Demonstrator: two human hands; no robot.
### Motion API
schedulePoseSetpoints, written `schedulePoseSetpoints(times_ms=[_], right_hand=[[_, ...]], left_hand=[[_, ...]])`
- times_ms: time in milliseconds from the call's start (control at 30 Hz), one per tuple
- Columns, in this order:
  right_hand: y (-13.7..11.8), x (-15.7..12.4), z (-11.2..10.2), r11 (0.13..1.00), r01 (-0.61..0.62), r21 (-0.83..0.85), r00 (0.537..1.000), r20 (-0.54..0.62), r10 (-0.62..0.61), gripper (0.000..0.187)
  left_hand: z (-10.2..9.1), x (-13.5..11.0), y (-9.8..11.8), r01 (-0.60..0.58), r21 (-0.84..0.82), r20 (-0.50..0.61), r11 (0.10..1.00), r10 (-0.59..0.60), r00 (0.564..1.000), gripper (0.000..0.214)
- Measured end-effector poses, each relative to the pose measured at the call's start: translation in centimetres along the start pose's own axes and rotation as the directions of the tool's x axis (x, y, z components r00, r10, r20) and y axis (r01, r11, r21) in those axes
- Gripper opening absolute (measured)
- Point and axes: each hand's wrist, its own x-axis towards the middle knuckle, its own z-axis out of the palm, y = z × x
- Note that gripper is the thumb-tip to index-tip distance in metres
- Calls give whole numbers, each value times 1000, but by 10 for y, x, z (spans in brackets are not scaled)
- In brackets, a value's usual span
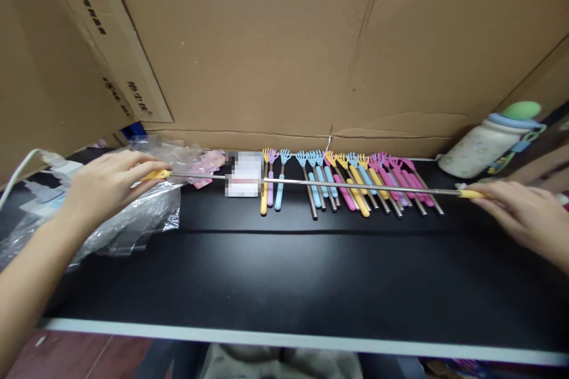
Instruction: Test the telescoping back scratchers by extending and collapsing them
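Stretched out to its full length above the table is a telescopic back scratcher (284,180) with a thin metal rod and yellow ends. My left hand (113,180) is closed on its yellow left end, and my right hand (518,213) grips the yellow right end. Which end is the claw cannot be made out, as my fingers cover much of both. Behind the rod lies a row of shorter back scratchers (317,180) in blue, yellow, pink and purple, their claws toward the cardboard.
Clear plastic bags (133,222) lie in a heap at the left, near a pink packet (208,166). A blurred white card (244,174) is beside the row. A white bottle with a green top (486,142) leans at the right. Cardboard (267,41) walls the black table (284,284).
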Motion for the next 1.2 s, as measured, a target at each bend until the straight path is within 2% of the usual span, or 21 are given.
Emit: schedulePoseSetpoints(times_ms=[67, 167, 267, 333, 433, 500, 567, 600, 667, 800, 1033, 1200], right_hand=[[0, 0, -2, 998, -40, 53, 999, 12, 40, 51], [-7, 3, -10, 994, -85, 75, 996, -9, 86, 54], [-31, 12, -21, 995, -24, 94, 998, -57, 29, 51], [-61, 21, -29, 990, 78, 115, 995, -70, -70, 41], [-123, 36, -38, 982, 172, 73, 974, -165, -158, 32], [-166, 46, -43, 967, 246, 65, 943, -247, -223, 28], [-203, 54, -47, 958, 277, 76, 930, -273, -248, 27], [-217, 57, -48, 953, 294, 77, 927, -264, -264, 28], [-235, 62, -50, 953, 292, 78, 929, -258, -264, 30], [-240, 67, -50, 963, 256, 82, 943, -241, -230, 31], [-231, 78, -36, 955, 235, 179, 967, -146, -211, 33], [-226, 79, -19, 944, 237, 231, 971, -91, -222, 30]], left_hand=[[1, -3, 1, 73, -37, 36, 997, -71, 997, 34], [-2, -5, 5, 144, -103, 25, 984, -142, 990, 29], [-7, -2, 17, 94, -199, 16, 975, -93, 996, 28], [-10, 6, 33, -2, -271, -6, 963, 0, 1000, 28], [-19, 25, 69, -196, -305, -120, 932, 166, 979, 25], [-29, 40, 96, -250, -293, -175, 923, 205, 963, 23], [-41, 54, 121, -290, -288, -225, 913, 230, 947, 22], [-47, 60, 130, -327, -286, -256, 901, 257, 932, 22], [-55, 69, 144, -317, -286, -271, 904, 241, 932, 25], [-58, 74, 151, -227, -328, -227, 917, 157, 961, 24], [-36, 81, 156, -138, -435, -118, 890, 95, 988, 19], [-22, 82, 154, -196, -375, -194, 906, 130, 972, 18]])
